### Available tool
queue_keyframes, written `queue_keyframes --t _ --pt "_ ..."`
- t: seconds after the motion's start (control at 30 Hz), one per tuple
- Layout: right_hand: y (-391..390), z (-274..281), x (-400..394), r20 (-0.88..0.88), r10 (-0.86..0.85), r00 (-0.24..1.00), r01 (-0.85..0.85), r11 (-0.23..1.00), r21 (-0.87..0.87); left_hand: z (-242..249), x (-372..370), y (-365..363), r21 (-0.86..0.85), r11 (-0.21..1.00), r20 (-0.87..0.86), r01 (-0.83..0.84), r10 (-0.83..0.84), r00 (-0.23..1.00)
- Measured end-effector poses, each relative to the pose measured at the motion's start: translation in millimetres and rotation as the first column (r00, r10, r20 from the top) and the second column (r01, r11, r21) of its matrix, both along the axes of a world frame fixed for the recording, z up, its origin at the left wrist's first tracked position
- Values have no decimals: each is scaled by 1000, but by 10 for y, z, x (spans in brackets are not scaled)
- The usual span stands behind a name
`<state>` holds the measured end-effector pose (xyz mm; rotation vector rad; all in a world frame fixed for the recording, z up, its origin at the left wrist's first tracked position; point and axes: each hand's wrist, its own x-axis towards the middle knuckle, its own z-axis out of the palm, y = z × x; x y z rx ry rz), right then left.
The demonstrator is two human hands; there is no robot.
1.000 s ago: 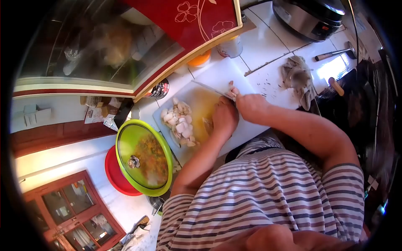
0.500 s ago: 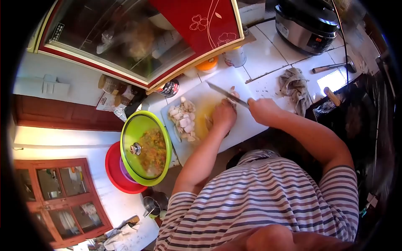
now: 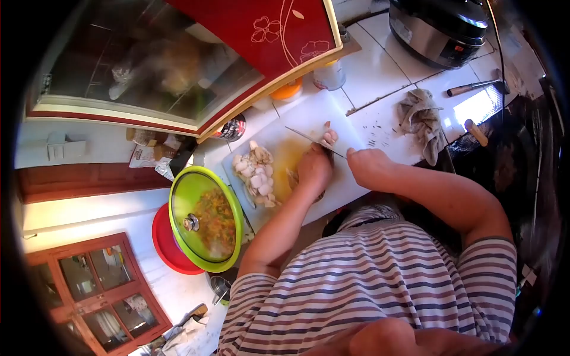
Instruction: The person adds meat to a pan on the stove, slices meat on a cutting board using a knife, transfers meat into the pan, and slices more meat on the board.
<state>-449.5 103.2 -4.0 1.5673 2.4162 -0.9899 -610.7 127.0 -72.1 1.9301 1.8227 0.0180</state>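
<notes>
My right hand (image 3: 369, 169) is closed around the handle of a kitchen knife (image 3: 306, 136), whose blade points up and left across the white cutting board (image 3: 347, 184). On the board beside the blade, my left hand (image 3: 316, 169) bends its fingers down over a brownish piece of food that it mostly hides. Just beyond the blade lie a few small pinkish pieces (image 3: 329, 136). To the left of my left hand is a heap of pale slices (image 3: 255, 172). Yellowish wetness spreads over the board between heap and hand.
A lime-green bowl (image 3: 236, 243) with a glass lid over mixed food stands left of the board, above a red basin (image 3: 166, 243). A red cabinet (image 3: 237, 38) overhangs the counter. Rightward are a crumpled cloth (image 3: 421, 121), an electric cooker (image 3: 436, 38) and a dark stove (image 3: 504, 160).
The knife blade has turned edge-on and shifted closer over my left fingers. The pinkish pieces beyond it show more plainly. The whole view has tilted slightly.
</notes>
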Motion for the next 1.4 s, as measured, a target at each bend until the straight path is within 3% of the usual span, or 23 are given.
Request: queue_keyframes --t 0.03,0.1,0.17,0.2,0.27,0.33,0.47,0.63,0.8,0.9,1.0,1.07,1.1,1.17,1.27,1.37,1.4 --pt "80 -15 -68 3 26 1000 -26 999 41 -53 -18 2 112 992 30 55 -59 998" --pt "192 -179 -260 1 57 998 -57 996 63 -46 -6 -44 110 993 59 37 -44 997" --pt "379 -486 -466 -83 -84 993 106 941 320 53 15 -13 136 991 90 6 -19 996" --pt "465 -473 -470 -82 -71 994 94 943 319 82 7 -21 171 985 124 27 -48 991" --pt "538 -382 -418 -13 -73 997 75 984 160 90 12 -75 202 978 166 40 -75 983" --pt "528 -284 -318 -8 -78 997 78 987 140 106 8 -48 62 998 46 -23 20 999" --pt "237 38 21 15 -56 998 54 992 112 148 10 -79 166 986 152 0 -26 988" --pt "-206 155 287 108 -28 994 26 999 21 102 38 -8 23 997 76 -77 75 994" --pt "-158 120 194 123 -38 992 42 999 -25 183 36 -45 26 998 51 -50 48 998" --pt "-3 138 55 69 -51 996 53 998 -37 146 25 -27 50 999 47 -12 10 999" --pt "201 -122 -245 145 16 989 -12 1000 -29 67 -4 3 77 996 56 33 -37 998" --pt "374 -425 -486 -10 -58 998 58 944 325 10 -23 -41 71 997 70 43 -48 996" --pt "522 -406 -511 -15 -37 999 40 942 333 8 -23 6 120 992 126 48 -63 990" --pt "594 -339 -420 97 -29 995 18 993 114 -18 -2 -57 151 988 206 41 -72 976" --pt "575 -307 -330 81 -36 996 25 991 135 -9 -29 -80 112 994 158 -17 -1 987" --pt "422 -77 -145 18 -49 999 46 988 145 173 -27 -65 175 984 236 -28 -15 972" --pt "329 50 -61 71 -37 997 29 992 124 252 -26 -50 76 997 226 -13 -5 974"
